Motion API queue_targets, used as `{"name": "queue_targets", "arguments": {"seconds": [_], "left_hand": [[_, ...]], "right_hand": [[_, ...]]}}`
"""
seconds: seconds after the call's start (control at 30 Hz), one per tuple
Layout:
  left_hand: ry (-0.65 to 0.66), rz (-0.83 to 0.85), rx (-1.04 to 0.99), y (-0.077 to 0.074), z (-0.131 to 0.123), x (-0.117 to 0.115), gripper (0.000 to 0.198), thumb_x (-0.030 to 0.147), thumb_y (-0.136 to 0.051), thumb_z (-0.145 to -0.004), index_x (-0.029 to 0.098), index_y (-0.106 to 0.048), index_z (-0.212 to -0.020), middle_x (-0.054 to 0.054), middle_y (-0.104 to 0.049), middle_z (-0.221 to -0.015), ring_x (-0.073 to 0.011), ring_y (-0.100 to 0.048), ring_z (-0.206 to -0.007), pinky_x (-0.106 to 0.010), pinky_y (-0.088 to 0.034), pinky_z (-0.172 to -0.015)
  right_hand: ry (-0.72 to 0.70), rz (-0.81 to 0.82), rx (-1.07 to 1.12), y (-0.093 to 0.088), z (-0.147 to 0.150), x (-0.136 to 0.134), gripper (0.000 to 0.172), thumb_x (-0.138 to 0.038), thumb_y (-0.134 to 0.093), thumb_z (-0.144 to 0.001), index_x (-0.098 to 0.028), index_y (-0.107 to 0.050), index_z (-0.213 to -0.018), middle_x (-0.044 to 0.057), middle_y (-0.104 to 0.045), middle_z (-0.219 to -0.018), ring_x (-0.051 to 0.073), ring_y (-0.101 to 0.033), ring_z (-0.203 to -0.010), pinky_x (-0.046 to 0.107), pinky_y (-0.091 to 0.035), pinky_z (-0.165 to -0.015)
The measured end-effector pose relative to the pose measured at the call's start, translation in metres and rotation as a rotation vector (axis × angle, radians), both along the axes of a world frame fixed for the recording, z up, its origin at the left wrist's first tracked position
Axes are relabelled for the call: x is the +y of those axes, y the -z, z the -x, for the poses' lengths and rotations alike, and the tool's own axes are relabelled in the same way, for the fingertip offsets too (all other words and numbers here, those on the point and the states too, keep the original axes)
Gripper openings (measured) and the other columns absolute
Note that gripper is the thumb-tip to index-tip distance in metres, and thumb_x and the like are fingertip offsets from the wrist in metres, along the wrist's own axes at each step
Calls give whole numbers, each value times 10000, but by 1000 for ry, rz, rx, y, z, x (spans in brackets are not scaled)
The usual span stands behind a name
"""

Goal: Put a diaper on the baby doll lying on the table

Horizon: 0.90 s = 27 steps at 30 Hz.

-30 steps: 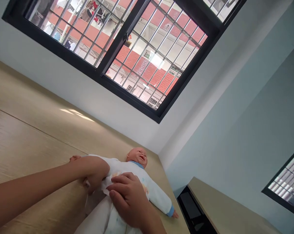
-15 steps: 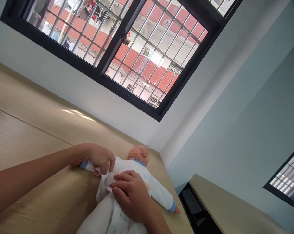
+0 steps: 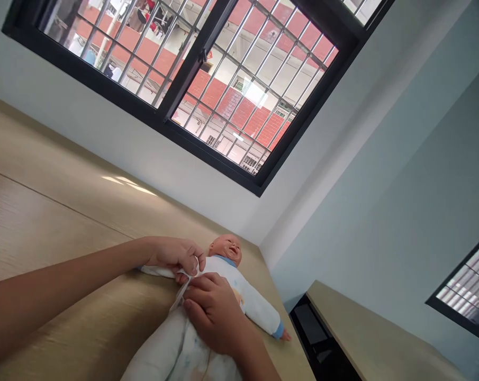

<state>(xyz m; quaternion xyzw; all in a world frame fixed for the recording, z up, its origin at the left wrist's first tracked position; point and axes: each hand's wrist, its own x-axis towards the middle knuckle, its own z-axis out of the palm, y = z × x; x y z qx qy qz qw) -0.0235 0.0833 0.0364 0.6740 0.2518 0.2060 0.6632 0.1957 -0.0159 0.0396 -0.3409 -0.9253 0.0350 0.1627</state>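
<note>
A baby doll lies on its back on a pale wood table, dressed in a white suit with a blue collar and cuffs. My left hand pinches a thin white fabric tie above the doll's chest. Its fingertips nearly meet my right hand, which lies curled over the white cloth on the doll's front. The doll's arm on my left is wrapped under white fabric, and its hand is hidden. Its other arm lies stretched out, with the blue cuff showing.
The table runs to a corner against a white wall. Above it is a black-framed barred window. A second wood tabletop sits lower right beside a dark gap, and another window is at the right edge.
My left hand has moved right, toward the doll's chest, pulling the white tie up. The blue cuff under it is now out of sight, and white fabric covers that arm.
</note>
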Motion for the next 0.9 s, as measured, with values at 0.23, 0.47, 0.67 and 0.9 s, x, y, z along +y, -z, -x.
{"name": "queue_targets", "arguments": {"seconds": [0.23, 0.47, 0.67, 0.9], "left_hand": [[41, 6, 93, 0, 18, 14, 199, 217, -798, -639, 210, -754, -833, -18, -683, -675, -173, -577, -536, -262, -409, -501], [144, -53, 108, 4, 28, 20, 190, 196, -777, -668, 198, -745, -855, -3, -657, -643, -180, -570, -534, -273, -379, -511], [192, -91, 133, 4, 31, 17, 230, 188, -810, -645, 197, -741, -864, 21, -651, -585, -176, -565, -517, -272, -404, -504], [227, -97, 128, 5, 48, 23, 217, 217, -866, -661, 196, -707, -808, 15, -653, -556, -162, -549, -491, -247, -382, -476]], "right_hand": [[32, 0, 82, 2, -3, -1, 386, -242, -666, -990, -248, -656, -1375, 67, -688, -1442, 282, -606, -1264, 453, -439, -1085], [-86, 1, -69, -2, -6, -2, 249, -294, -547, -1085, -357, -743, -1225, -77, -676, -1486, 264, -545, -1364, 452, -364, -1151], [12, 28, -187, -5, 8, -8, 187, -400, -625, -1060, -304, -781, -1098, -26, -782, -1236, 268, -598, -1251, 443, -398, -1089], [152, 2, -287, -5, 20, -11, 271, -442, -605, -1061, -280, -815, -1008, 18, -806, -1064, 271, -626, -1145, 467, -418, -1010]]}}
